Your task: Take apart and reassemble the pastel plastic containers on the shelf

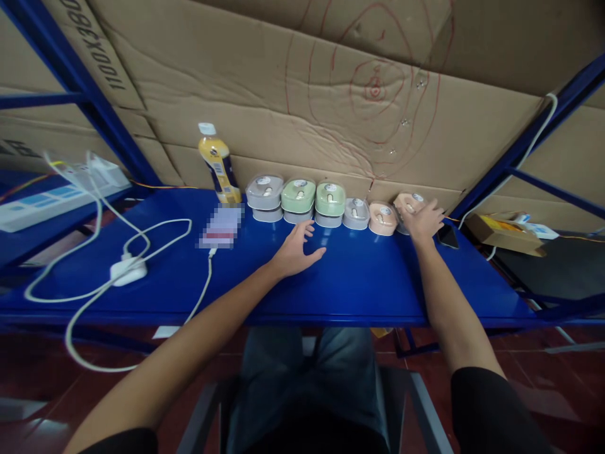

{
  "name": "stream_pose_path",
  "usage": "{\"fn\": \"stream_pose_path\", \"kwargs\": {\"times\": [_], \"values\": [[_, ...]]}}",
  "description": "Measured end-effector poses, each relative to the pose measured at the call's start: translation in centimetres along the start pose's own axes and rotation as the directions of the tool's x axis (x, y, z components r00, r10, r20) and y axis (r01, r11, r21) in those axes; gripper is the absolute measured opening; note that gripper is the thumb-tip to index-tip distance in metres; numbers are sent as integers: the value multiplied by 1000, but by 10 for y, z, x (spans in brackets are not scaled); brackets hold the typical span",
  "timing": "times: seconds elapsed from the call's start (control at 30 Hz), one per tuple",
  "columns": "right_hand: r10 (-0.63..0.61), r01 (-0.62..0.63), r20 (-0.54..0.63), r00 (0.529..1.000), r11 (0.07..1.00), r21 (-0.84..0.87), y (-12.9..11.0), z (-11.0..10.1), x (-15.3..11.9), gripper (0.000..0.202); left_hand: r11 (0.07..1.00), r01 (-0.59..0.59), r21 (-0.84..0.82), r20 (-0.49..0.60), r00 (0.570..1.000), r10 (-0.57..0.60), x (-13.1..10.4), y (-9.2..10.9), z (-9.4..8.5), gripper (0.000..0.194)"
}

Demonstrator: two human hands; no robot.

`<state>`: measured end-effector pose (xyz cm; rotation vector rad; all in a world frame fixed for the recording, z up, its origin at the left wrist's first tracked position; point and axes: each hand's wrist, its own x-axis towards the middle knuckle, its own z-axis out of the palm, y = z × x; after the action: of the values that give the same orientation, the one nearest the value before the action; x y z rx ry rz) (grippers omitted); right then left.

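Observation:
A row of small lidded boxes with clear tops runs along the back of the blue table. At its left end a grey box [265, 192] sits stacked on another grey one. Two green boxes, the left one [298, 195] and the right one [329, 198], each rest on a grey box. Single grey [356, 214] and peach [382, 218] boxes follow. At the right end my right hand [424, 221] grips a peach box [409, 203] on top of a grey one, partly hiding both. My left hand [296, 250] is empty, fingers apart, in front of the green stacks.
A yellow drink bottle [220, 165] stands left of the row, near a blurred flat object [220, 226] with a cable. A white charger [128, 270] and looping cords lie left. A dark phone [448, 236] lies right, before an open carton [505, 233]. Cardboard [265, 75] backs the table.

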<state>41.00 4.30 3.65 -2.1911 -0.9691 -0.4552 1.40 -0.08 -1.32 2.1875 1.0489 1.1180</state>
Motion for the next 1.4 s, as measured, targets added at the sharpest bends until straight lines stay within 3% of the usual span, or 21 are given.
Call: {"fn": "stream_pose_path", "kwargs": {"times": [0.07, 0.13, 0.2, 0.27, 0.3, 0.37, 0.47, 0.6, 0.67, 0.73, 0.8, 0.83, 0.87, 0.93, 1.0, 1.07, 1.23, 1.4], "values": [[-90, 92, -70, 993, 995, 24, -4, -9, -6, 100, 1000, 7, 9, 6, 1000, -7, 0, 1, 0, 75], [-288, 295, -95, 953, 952, 76, -14, -16, -17, 86, 1000, 14, 18, 15, 1000, -14, 0, 1, 0, 74], [-548, 544, -26, 836, 824, 160, -29, -16, -34, 77, 1000, 14, 25, 23, 1000, -15, 1, 2, 0, 72], [-746, 705, 95, 659, 656, 269, -47, -9, -54, 78, 1000, 9, 29, 25, 1000, -10, 1, 1, 0, 70], [-794, 732, 143, 591, 602, 318, -56, -3, -63, 80, 1000, 6, 30, 22, 1000, -7, 1, 1, 0, 69], [-816, 721, 224, 533, 577, 384, -69, 9, -80, 86, 1000, 4, 29, 20, 1000, -5, 2, 0, 0, 67], [-801, 684, 273, 533, 598, 418, -76, 14, -98, 93, 1000, 0, 27, 20, 1000, -1, 2, -1, 0, 66], [-797, 727, 259, 545, 603, 328, -71, -18, -118, 72, 999, -12, 37, 13, 1000, 11, 2, -1, 1, 65], [-748, 708, 248, 615, 663, 244, -71, -43, -129, 59, 999, -24, 35, 10, 1000, 24, 2, -1, 1, 64], [-658, 635, 241, 713, 752, 176, -73, -63, -137, 63, 999, -39, 27, 9, 999, 39, 2, -1, 2, 64], [-563, 548, 315, 764, 824, 144, -75, -74, -140, 71, 999, -45, 5, 14, 999, 45, 1, -1, 2, 69], [-541, 524, 376, 752, 837, 157, -75, -76, -141, 74, 999, -43, -15, 24, 999, 43, 1, -1, 1, 75], [-554, 522, 438, 708, 828, 204, -75, -77, -140, 75, 998, -37, -42, 40, 998, 39, 1, -1, 1, 83], [-686, 562, 493, 536, 725, 399, -72, -75, -137, 80, 993, -22, -112, 92, 995, 32, 1, -1, -1, 102], [-833, 580, 418, 361, 552, 599, -70, -72, -135, 93, 983, -13, -182, 147, 988, 40, 1, -1, -3, 119], [-902, 569, 335, 272, 432, 700, -70, -70, -138, 103, 974, -12, -225, 182, 982, 54, 1, 0, -5, 130], [-926, 598, 319, 203, 375, 708, -77, -69, -156, 109, 979, -27, -204, 278, 957, 84, 2, 5, -8, 132], [-927, 580, 276, 253, 374, 724, -76, -65, -158, 95, 980, -41, -192, 277, 956, 95, 1, 4, -7, 135]]}}
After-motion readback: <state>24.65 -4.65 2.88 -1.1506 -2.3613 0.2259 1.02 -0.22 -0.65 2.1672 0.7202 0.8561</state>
